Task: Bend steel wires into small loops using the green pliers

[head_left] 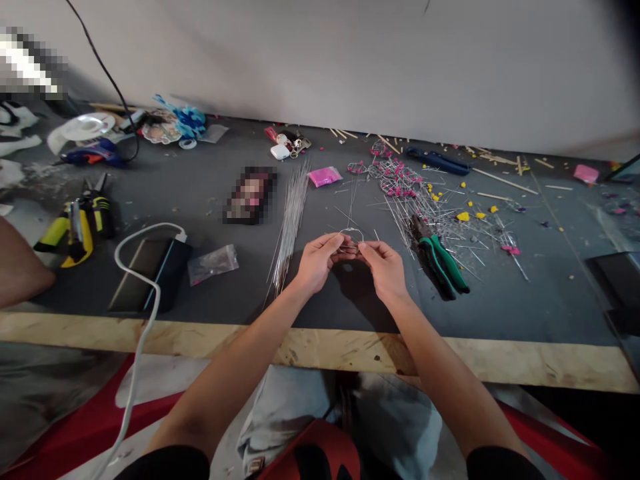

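Observation:
Between my two hands is a thin metal wire (353,230), bent into a rounded loop, with straight ends reaching away from me over the table. My left hand (320,259) pinches the loop's left side between thumb and fingers. On its right side, my right hand (383,264) grips it the same way. Left of my hands lies a bundle of straight wires (291,217). Green-handled pliers (440,257) rest to the right, beside a pile of wire pieces with pink beads (395,179). A small pink packet (325,176) sits beyond my hands.
A power bank (145,275) with a white cable (156,303) lies left, near yellow-black pliers (100,203). A phone (250,195), earbud case (280,152) and dark-blue tool (437,161) lie farther back. Another person's arm (20,263) rests at the left edge.

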A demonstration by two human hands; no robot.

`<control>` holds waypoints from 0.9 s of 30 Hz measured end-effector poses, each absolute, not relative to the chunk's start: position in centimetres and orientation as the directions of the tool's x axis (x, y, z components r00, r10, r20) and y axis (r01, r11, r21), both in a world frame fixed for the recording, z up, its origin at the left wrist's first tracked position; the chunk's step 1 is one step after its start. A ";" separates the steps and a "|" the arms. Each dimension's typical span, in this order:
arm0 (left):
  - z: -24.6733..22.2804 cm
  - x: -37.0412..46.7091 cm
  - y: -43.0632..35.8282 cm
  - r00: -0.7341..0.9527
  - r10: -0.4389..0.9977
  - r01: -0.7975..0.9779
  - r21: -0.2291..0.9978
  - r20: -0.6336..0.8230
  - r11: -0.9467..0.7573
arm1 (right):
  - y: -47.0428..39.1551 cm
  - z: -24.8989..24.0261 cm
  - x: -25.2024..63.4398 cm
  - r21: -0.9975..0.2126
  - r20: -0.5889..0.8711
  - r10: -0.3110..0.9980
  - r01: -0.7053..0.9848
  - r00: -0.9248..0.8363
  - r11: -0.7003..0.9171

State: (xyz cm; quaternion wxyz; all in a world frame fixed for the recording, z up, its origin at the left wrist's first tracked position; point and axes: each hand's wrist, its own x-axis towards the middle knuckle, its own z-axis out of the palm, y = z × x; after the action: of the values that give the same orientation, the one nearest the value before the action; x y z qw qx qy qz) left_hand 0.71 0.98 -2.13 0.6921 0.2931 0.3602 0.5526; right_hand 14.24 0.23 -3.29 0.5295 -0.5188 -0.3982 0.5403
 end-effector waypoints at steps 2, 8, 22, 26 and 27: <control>-2.1 0.7 1.0 0.133 0.975 -0.554 0.802 -0.180 0.223 | 0.2 -3.2 14.3 -0.982 -0.129 0.987 -0.149 0.097 -0.114; -2.3 0.6 1.0 0.154 0.972 -0.574 0.785 -0.177 0.234 | 0.1 -2.9 14.4 -0.986 -0.103 0.991 -0.141 0.086 -0.090; -2.4 0.7 1.0 0.141 0.968 -0.585 0.772 -0.208 0.251 | 0.1 -3.2 14.2 -0.965 -0.112 0.990 -0.246 0.086 -0.088; -2.4 0.8 0.9 0.127 0.968 -0.590 0.768 -0.216 0.249 | 0.2 -3.4 14.1 -0.960 -0.132 0.985 -0.260 0.108 -0.100; -2.4 0.9 0.9 0.125 0.968 -0.591 0.767 -0.217 0.249 | 0.2 -3.4 14.1 -0.961 -0.132 0.985 -0.260 0.111 -0.100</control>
State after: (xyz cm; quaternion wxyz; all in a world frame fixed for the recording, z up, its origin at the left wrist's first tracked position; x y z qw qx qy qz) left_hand 0.85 0.91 -2.40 0.7031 0.2612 0.3605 0.5545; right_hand 14.13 0.23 -3.41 0.5603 -0.4913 -0.3691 0.5554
